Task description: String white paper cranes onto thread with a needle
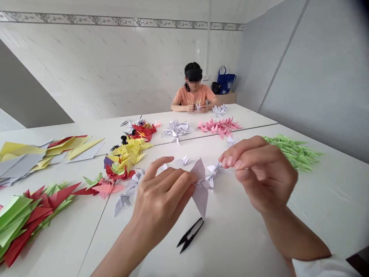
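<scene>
My left hand pinches a white origami crane whose wings spread up and down beyond my fingertips. A second small white crane is right beside it, towards my right hand; I cannot tell whether the two are joined. My right hand is raised to the right, thumb and fingers pressed together. Whatever lies in that pinch, perhaps something very thin, is too small to make out. Below the held crane, a pair of black thread snips lies on the white table.
Left of me lie stacks of green and red folded paper, with yellow and grey paper behind. Yellow cranes, white cranes, pink cranes and green cranes form piles. Across the table, a person handles a white crane.
</scene>
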Available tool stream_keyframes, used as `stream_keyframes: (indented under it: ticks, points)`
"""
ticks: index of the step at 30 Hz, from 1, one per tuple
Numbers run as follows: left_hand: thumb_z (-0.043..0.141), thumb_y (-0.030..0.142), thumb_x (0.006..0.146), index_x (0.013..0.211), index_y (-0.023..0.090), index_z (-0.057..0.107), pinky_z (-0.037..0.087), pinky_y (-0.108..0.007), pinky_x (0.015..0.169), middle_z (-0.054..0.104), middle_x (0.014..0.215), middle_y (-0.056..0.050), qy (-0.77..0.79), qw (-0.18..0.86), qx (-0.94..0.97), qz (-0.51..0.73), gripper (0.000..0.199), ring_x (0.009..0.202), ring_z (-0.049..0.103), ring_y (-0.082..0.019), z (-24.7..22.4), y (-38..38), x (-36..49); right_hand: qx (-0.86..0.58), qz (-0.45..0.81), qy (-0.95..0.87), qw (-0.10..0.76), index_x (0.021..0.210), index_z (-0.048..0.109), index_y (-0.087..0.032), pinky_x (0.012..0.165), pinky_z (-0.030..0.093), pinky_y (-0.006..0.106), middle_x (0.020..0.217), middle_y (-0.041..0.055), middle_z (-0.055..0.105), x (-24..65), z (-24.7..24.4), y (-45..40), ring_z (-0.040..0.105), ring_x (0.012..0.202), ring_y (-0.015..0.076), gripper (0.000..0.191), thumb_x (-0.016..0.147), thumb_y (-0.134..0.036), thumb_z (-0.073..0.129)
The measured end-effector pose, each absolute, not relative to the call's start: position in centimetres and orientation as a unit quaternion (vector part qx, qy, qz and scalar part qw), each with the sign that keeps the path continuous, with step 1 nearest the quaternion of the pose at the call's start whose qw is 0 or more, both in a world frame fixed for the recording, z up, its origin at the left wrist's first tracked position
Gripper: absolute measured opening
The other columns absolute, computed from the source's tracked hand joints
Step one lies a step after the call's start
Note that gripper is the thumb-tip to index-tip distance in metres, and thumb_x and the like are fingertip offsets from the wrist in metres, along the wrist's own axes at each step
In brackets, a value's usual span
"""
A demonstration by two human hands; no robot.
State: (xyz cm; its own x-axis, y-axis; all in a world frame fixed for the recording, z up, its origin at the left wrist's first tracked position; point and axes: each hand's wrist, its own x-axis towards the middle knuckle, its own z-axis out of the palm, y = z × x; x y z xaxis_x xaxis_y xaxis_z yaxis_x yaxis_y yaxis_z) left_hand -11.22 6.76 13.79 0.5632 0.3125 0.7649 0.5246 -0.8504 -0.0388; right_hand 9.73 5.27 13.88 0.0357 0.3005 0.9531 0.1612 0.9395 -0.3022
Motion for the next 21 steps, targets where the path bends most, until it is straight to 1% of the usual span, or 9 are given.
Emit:
stream_keyframes:
  ticks: [3,5,7,10,13,15,19,21]
  points:
    - [0.060,0.007,0.093,0.094,0.022,0.062,0.048,-0.042,0.103,0.071,0.076,0.007,-0.255,0.133,-0.878,-0.382,0.016,0.060,0.062,-0.010,13.5,7.3,-11.2,-0.167,0.090,-0.622,0.760,0.096,0.066,-0.021,0.052,0.057,0.032,0.080,0.0027,0.070,10.0,14.3,4.9,0.067,0.063,0.0166,0.007,0.094,-0.015,0.064]
    - [0.059,0.007,0.093,0.094,0.022,0.063,0.049,-0.042,0.102,0.072,0.075,0.007,-0.262,0.133,-0.880,-0.373,0.016,0.061,0.062,-0.011,13.1,7.9,-11.1,-0.192,0.097,-0.573,0.790,0.096,0.065,-0.023,0.048,0.056,0.029,0.079,0.0014,0.071,10.2,14.7,4.8,0.066,0.060,0.0152,0.004,0.097,-0.019,0.064]
    - [0.058,0.008,0.094,0.093,0.023,0.063,0.050,-0.042,0.101,0.073,0.077,0.006,-0.272,0.128,-0.880,-0.368,0.015,0.063,0.064,-0.012,12.8,8.5,-11.0,-0.200,0.082,-0.542,0.812,0.095,0.065,-0.024,0.048,0.056,0.027,0.078,-0.0007,0.071,10.5,15.1,4.9,0.066,0.060,0.0140,0.003,0.096,-0.022,0.066]
    - [0.058,0.012,0.094,0.093,0.023,0.065,0.052,-0.042,0.100,0.075,0.078,0.005,-0.290,0.112,-0.876,-0.369,0.013,0.069,0.068,-0.014,12.2,9.5,-10.9,-0.181,0.055,-0.524,0.830,0.095,0.067,-0.023,0.050,0.057,0.025,0.077,-0.0020,0.070,11.1,15.6,5.2,0.066,0.062,0.0131,0.003,0.095,-0.021,0.069]
    - [0.059,0.013,0.093,0.093,0.024,0.067,0.054,-0.042,0.098,0.076,0.079,0.005,-0.310,0.091,-0.874,-0.363,0.014,0.074,0.070,-0.016,11.7,10.2,-10.9,-0.165,0.035,-0.508,0.845,0.096,0.069,-0.023,0.049,0.056,0.026,0.077,-0.0019,0.069,11.5,15.9,5.2,0.066,0.061,0.0134,0.003,0.094,-0.021,0.070]
    - [0.060,0.014,0.093,0.093,0.025,0.068,0.055,-0.042,0.094,0.076,0.079,0.004,-0.327,0.075,-0.873,-0.353,0.014,0.080,0.071,-0.018,11.3,10.5,-11.0,-0.170,0.030,-0.499,0.849,0.097,0.070,-0.025,0.051,0.056,0.028,0.079,-0.0023,0.070,11.6,15.9,5.0,0.065,0.060,0.0138,0.003,0.096,-0.022,0.069]
    - [0.061,0.019,0.092,0.095,0.025,0.070,0.054,-0.038,0.081,0.074,0.080,-0.001,-0.378,0.024,-0.864,-0.333,0.012,0.099,0.069,-0.025,10.5,11.2,-11.0,-0.200,0.034,-0.491,0.847,0.100,0.069,-0.027,0.057,0.057,0.028,0.083,-0.0030,0.069,11.7,15.9,4.8,0.068,0.065,0.0136,0.012,0.101,-0.019,0.059]
    - [0.060,0.021,0.093,0.096,0.024,0.071,0.052,-0.037,0.080,0.073,0.082,-0.002,-0.397,-0.028,-0.857,-0.328,0.012,0.101,0.066,-0.027,10.1,11.5,-10.9,-0.193,0.018,-0.501,0.843,0.099,0.069,-0.026,0.055,0.057,0.027,0.082,-0.0025,0.070,11.8,15.8,5.3,0.068,0.062,0.0131,0.008,0.099,-0.020,0.063]
